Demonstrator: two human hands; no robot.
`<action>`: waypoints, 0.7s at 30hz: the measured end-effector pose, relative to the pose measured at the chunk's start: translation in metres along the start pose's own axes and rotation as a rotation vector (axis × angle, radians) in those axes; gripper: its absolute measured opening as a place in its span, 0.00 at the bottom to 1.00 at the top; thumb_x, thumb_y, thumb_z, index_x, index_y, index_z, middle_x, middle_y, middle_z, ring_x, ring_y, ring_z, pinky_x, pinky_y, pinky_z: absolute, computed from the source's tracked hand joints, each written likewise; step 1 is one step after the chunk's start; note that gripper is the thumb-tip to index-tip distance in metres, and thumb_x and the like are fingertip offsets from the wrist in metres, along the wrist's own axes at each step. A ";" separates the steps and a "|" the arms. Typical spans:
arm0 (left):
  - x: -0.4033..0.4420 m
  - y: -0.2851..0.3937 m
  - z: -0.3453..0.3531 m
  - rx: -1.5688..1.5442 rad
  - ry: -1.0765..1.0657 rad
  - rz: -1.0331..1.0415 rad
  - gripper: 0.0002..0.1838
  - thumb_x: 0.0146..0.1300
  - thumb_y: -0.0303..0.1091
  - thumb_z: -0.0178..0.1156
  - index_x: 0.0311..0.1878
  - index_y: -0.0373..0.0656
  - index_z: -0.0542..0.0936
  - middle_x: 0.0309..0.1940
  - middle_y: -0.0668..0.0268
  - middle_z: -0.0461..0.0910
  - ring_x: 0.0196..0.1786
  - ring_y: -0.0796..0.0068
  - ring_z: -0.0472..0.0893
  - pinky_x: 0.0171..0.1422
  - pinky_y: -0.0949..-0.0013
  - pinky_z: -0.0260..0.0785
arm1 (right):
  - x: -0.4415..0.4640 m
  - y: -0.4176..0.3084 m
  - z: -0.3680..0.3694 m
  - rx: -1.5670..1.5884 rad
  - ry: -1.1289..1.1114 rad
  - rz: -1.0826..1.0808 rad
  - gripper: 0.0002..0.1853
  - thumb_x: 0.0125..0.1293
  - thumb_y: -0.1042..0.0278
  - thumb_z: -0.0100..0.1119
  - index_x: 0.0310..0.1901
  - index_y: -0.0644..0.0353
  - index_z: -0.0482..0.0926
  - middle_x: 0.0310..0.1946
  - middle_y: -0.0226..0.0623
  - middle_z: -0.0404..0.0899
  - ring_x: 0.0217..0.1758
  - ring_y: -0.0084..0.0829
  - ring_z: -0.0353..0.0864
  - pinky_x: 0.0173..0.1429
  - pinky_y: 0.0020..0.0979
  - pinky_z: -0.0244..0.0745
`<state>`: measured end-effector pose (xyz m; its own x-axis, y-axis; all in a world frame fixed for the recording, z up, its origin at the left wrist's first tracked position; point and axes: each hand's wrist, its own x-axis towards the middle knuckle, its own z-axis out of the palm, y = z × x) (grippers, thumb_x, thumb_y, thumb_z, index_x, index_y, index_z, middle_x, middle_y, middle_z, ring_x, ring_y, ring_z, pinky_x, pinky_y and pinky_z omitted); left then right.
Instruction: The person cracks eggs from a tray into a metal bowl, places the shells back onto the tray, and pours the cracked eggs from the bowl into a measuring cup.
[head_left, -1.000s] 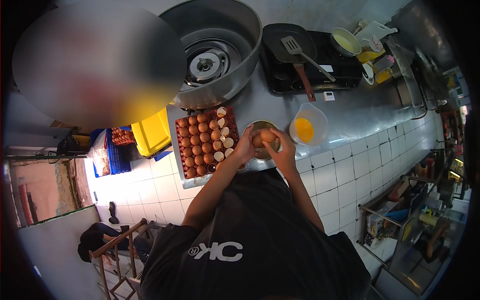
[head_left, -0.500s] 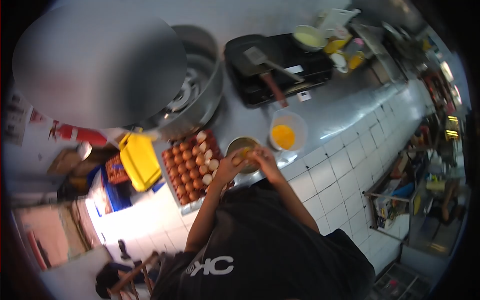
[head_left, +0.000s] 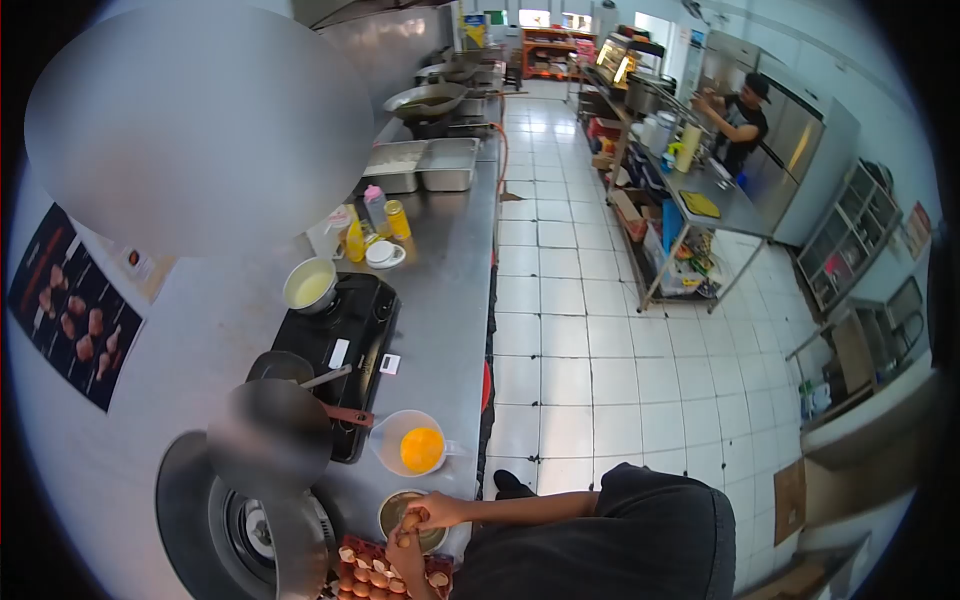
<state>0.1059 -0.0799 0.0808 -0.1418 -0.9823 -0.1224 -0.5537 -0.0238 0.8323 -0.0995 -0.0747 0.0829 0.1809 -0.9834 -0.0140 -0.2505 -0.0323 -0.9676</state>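
My right hand is closed on a brown egg over the rim of a metal bowl. My left hand is closed just below it, its fingers at the same egg. Whether the shell is whole or split cannot be made out. Beside my left hand sits a red egg tray holding brown eggs and empty shells. A clear measuring jug with orange yolks in it stands past the bowl.
A black portable stove bears a pan with a brown handle and a spatula. A bowl of pale liquid is at its far end. A large metal pot stands nearby. A person is at another table across the tiled floor.
My view has swung right and up, bringing the long counter, floor and another person into sight. Both hands remain by the bowl with the egg, now closer together.
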 end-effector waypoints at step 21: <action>-0.008 0.009 0.006 0.279 0.092 0.052 0.24 0.56 0.33 0.68 0.56 0.34 0.87 0.37 0.43 0.88 0.39 0.43 0.87 0.48 0.52 0.79 | 0.007 0.029 0.037 -0.222 0.154 -0.249 0.15 0.60 0.68 0.66 0.49 0.61 0.83 0.38 0.48 0.85 0.43 0.50 0.85 0.47 0.44 0.80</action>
<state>0.0972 -0.0713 0.0857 -0.1079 -0.9939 -0.0231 -0.7534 0.0666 0.6542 -0.0705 -0.0762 0.0458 0.1217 -0.9553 0.2693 -0.4204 -0.2954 -0.8579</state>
